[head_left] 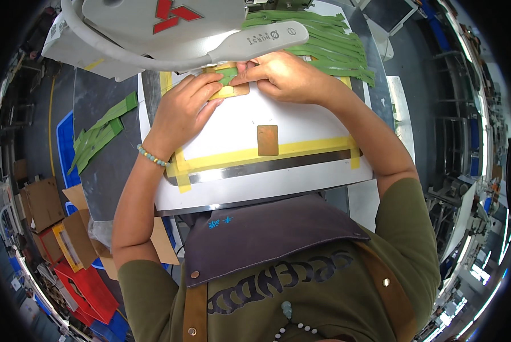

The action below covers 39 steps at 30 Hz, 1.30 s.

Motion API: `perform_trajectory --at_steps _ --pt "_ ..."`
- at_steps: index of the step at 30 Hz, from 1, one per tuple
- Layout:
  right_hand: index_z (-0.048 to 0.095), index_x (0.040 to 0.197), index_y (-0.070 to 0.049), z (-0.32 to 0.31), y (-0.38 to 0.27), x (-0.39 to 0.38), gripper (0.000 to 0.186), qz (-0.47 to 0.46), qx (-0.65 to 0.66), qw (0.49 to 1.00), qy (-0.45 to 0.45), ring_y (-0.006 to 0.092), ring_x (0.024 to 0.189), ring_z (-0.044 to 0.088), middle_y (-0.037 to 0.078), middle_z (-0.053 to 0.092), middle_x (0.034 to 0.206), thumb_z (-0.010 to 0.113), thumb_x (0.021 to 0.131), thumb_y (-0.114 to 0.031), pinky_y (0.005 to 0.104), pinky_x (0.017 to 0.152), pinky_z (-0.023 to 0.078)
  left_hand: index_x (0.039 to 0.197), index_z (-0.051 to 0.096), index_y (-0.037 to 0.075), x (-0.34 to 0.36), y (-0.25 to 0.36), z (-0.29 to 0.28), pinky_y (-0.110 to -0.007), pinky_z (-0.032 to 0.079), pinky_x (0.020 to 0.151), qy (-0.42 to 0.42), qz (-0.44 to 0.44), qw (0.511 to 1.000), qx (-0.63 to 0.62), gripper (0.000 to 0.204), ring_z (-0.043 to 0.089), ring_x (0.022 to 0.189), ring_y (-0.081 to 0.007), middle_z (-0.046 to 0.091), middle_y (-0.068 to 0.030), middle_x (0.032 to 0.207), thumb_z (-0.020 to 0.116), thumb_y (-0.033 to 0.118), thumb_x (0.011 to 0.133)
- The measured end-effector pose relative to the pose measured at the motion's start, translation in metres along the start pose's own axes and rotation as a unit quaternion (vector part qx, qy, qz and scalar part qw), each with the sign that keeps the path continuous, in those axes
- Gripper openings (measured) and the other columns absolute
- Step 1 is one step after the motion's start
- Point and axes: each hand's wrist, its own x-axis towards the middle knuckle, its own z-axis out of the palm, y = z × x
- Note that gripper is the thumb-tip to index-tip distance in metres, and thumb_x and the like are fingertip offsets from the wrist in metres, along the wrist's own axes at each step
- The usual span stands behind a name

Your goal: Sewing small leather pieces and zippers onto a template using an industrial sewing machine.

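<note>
Under the machine head, a short stretch of green strip (228, 74) lies on a small plate (241, 89) of brown with yellow edges. From the left, my left hand (188, 105) presses its fingertips onto the strip's left side, the thumb near the plate's lower edge. My right hand (286, 77) comes in from the right, with thumb and index finger pinched at the strip's right side. The strip's far end and the machine's working point are hidden behind the machine's cover and my fingers. A brown rectangular plate (268, 141) lies alone on the white board nearer to me.
The white machine head (118, 28) and its grey paddle-shaped arm (261, 43) hang close above my hands. Several green strips (338, 48) lie at the far right, more green strips (104, 128) at the left. Yellow tape (267, 154) edges the board. Cardboard boxes (41, 205) stand lower left.
</note>
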Motion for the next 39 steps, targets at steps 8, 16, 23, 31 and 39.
perform_trajectory --at_steps 8,16,23,31,39 --pt "0.082 0.113 -0.013 -0.002 -0.012 0.006 0.034 0.022 -0.037 0.999 -0.009 0.0296 0.103 0.066 0.007 0.067 0.106 0.060 0.090 0.000 0.0433 0.094 0.053 0.113 0.074 0.003 0.004 0.011 0.001 -0.037 0.059 0.082 -0.012 -0.067 0.997 -0.031 0.024 0.072 0.099 -0.0280 0.073 -0.0079 0.124 0.080 0.014 0.092" --pt "0.081 0.113 -0.008 -0.012 -0.003 0.004 0.027 0.086 0.005 0.992 0.087 0.0306 0.099 0.070 0.011 0.073 0.114 0.064 0.091 -0.007 0.0435 0.089 0.056 0.109 0.074 -0.001 0.000 0.005 0.004 -0.036 0.059 0.081 0.019 0.023 0.998 0.051 0.024 0.070 0.093 -0.0260 0.074 -0.0090 0.121 0.080 0.011 0.089" --pt "0.064 0.145 -0.005 -0.004 0.038 0.031 0.043 0.117 0.096 0.978 0.145 0.0296 0.123 0.069 0.017 0.069 0.139 0.065 0.102 -0.015 0.0390 0.104 0.055 0.111 0.074 -0.002 0.002 0.009 0.000 -0.036 0.058 0.080 0.027 0.033 0.998 0.050 0.025 0.068 0.089 -0.0249 0.075 -0.0076 0.121 0.080 0.010 0.089" --pt "0.060 0.149 -0.001 -0.015 0.026 0.010 0.043 0.142 0.584 0.792 0.108 0.0210 0.121 0.069 0.013 0.071 0.136 0.058 0.108 -0.016 0.0369 0.106 0.054 0.114 0.073 0.000 0.000 0.004 0.004 -0.038 0.060 0.083 0.017 -0.010 1.000 -0.021 0.025 0.072 0.098 -0.0289 0.073 -0.0095 0.122 0.079 0.012 0.092" --pt "0.065 0.145 -0.004 -0.028 0.001 -0.014 0.040 0.201 0.297 0.924 0.131 0.0131 0.112 0.068 0.006 0.075 0.124 0.062 0.107 -0.015 0.0317 0.099 0.053 0.116 0.073 0.000 0.000 0.006 0.005 -0.038 0.059 0.083 0.006 -0.004 1.000 0.009 0.026 0.071 0.099 -0.0281 0.072 -0.0092 0.121 0.078 0.012 0.093"
